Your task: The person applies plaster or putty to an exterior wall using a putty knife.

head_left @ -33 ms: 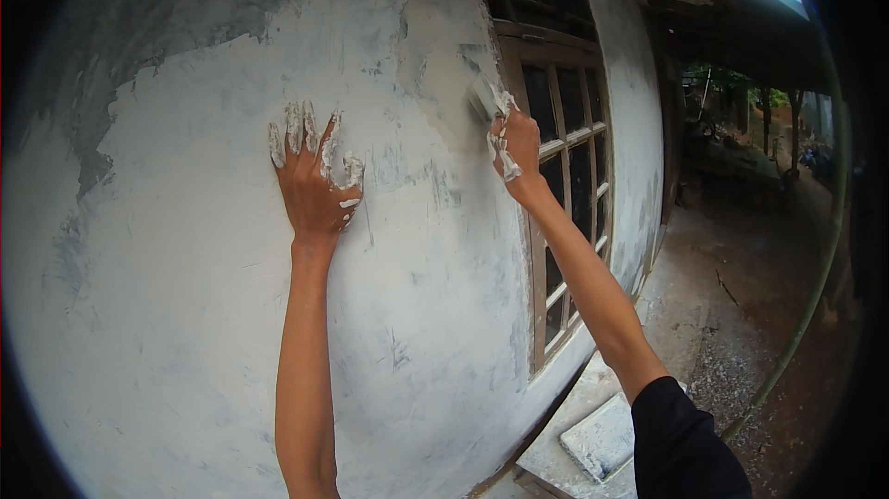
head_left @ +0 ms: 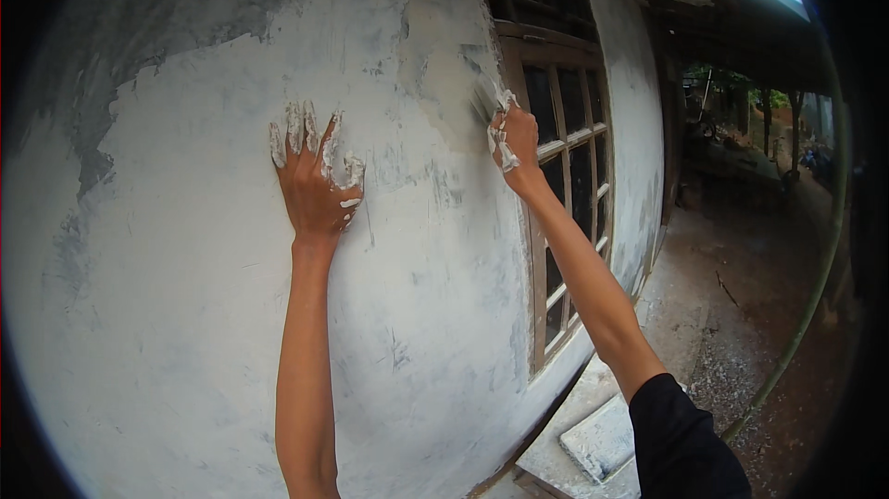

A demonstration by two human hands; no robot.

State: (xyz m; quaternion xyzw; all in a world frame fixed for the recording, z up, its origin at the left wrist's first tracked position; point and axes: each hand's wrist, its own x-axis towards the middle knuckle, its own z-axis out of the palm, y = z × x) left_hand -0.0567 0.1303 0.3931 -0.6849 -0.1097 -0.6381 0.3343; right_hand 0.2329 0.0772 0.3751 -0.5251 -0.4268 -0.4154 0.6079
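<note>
Against the pale, patchily coated wall (head_left: 213, 249), my left hand (head_left: 317, 180) rests with its fingers spread, their tips caked in white putty. No tool is in it. Higher up and to the right, my right hand (head_left: 515, 136) is closed around a putty knife (head_left: 483, 103), mostly hidden by the fingers. The knife's thin blade lies at the wall beside the window frame, slightly blurred. White putty also smears the right thumb and knuckles. Around the blade the coating looks damp and beige, with grey streaks.
A brown wooden window (head_left: 567, 143) with small glass panes adjoins the work spot at right. Below it, a putty-stained board (head_left: 602, 434) lies on a pale platform. A long thin pole (head_left: 804, 332) slants across the right side, over a dirt and concrete path.
My right hand and the putty knife have shifted very slightly. The left hand keeps its place on the wall.
</note>
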